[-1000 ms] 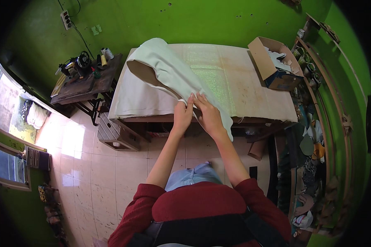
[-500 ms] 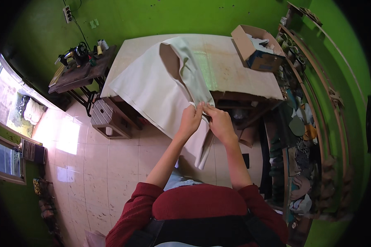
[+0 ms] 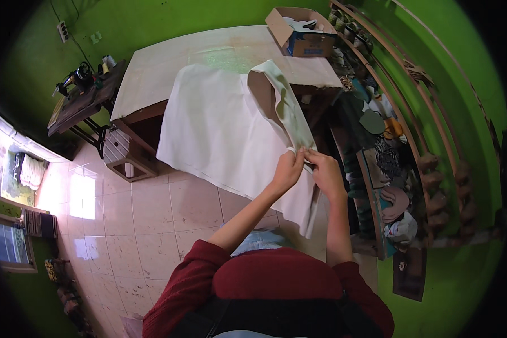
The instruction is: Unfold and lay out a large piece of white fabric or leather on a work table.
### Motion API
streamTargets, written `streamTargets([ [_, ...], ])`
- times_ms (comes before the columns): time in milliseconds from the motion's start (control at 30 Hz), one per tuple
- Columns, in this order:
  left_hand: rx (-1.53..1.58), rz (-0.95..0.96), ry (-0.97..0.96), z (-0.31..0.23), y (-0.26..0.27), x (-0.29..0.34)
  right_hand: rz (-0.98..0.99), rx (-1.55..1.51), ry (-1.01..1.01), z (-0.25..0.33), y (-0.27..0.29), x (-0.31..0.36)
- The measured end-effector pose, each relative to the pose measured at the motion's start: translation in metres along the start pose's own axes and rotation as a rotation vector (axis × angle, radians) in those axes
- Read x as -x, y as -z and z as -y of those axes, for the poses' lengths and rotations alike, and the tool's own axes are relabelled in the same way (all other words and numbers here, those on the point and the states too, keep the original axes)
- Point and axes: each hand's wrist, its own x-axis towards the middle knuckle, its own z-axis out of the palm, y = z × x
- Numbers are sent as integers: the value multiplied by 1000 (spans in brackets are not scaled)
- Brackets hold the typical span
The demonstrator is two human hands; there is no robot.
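- Ribbed dark red sweater (image 3: 276, 275), lower centre of the frame, its sleeves pushed up the forearms; pale blue jeans (image 3: 259, 241) just above it.
- Bare left hand (image 3: 289, 168), right of centre; thumb and fingers pressed together, pinching a folded edge of the sheet.
- Bare right hand (image 3: 327, 172), just beside it, fingertips near the left's; fingers bent, pinching the same folded edge.
- Large white sheet with a brownish reverse (image 3: 214, 129), centre of the frame; upper part on the table, lower part hanging over the near edge, one corner below the hands. A raised fold on its right side opens in a loop, showing the brown face.
- Glossy pale tile floor (image 3: 118, 248), lower left.
- Low slatted wooden stool (image 3: 118, 147), left of centre, beside the table.
- Long wooden rack of mixed coloured pieces (image 3: 388, 186), right side.
- Broad table with a pale cover (image 3: 163, 62), upper centre.
- Dark wooden sewing stand (image 3: 98, 97), upper left, bearing a black sewing machine (image 3: 83, 76) and thread spools (image 3: 106, 67).
- Open brown-and-blue cardboard box (image 3: 310, 45), upper centre-right, on the table's far corner, holding pale scraps.
- Bright green wall (image 3: 169, 19), along the top.
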Motion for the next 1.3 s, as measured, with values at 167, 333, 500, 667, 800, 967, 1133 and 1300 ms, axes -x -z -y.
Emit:
streamTargets([
  [167, 117, 51, -43, -10, -41, 18, -1, 3, -115, -14, 28, 34],
  [333, 126, 158, -62, -12, -58, 26, 2, 10, -180, -21, 40, 52],
  [500, 149, 255, -20, -20, -54, 27, 11, 12, -193, -13, 47, 55],
  [667, 289, 325, 81, -4, -59, 32, 113, 140, -258, -15, 49, 59],
  [800, 18, 364, -13, 7, -27, 23, 72, 19, -191, -14, 42, 63],
  [967, -262, 361, 68, 37, 89, -7, 15, -235, -40, -42, 26, 35],
  [1133, -816, 166, 224, 77, 260, -31, 24, -133, -33, -59, 44, -8],
  [1300, -1113, -223, 374, 85, 362, -27, -26, 43, 83, -103, 45, -72],
])
